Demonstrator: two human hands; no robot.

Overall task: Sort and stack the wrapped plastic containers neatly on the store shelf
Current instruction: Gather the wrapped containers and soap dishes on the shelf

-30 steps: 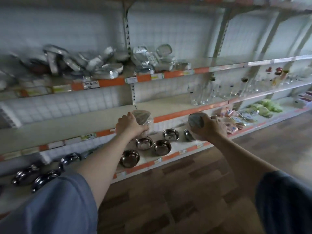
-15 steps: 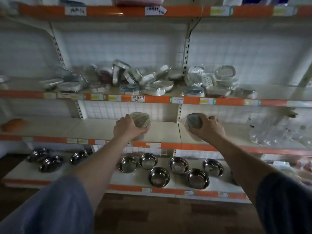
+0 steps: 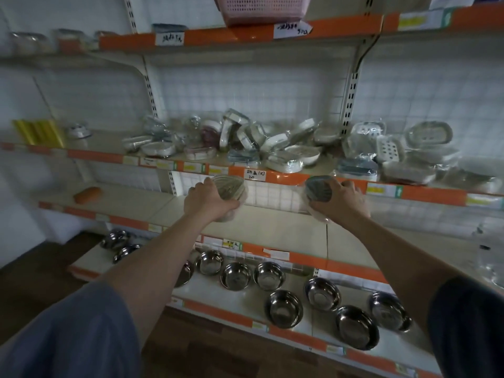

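My left hand (image 3: 207, 200) grips a pale wrapped plastic container (image 3: 230, 186), held up in front of the orange shelf edge. My right hand (image 3: 341, 200) grips a darker grey-blue wrapped container (image 3: 317, 188) at the same height. Both are held above the bare middle shelf (image 3: 272, 227). On the shelf above (image 3: 109, 147), a jumbled pile of wrapped containers (image 3: 259, 143) lies tilted and overlapping. More wrapped containers (image 3: 403, 156) sit to the right of the upright post.
Several steel bowls (image 3: 286, 306) stand on the bottom shelf. A pink basket (image 3: 261, 8) sits on the top shelf. Yellow rolls (image 3: 38, 132) stand at the left of the pile's shelf. An orange object (image 3: 87, 194) lies at the left of the middle shelf.
My view has swung left and upward to face the shelves. Both hands have risen with their containers from bowl-shelf level to just below the shelf with the pile.
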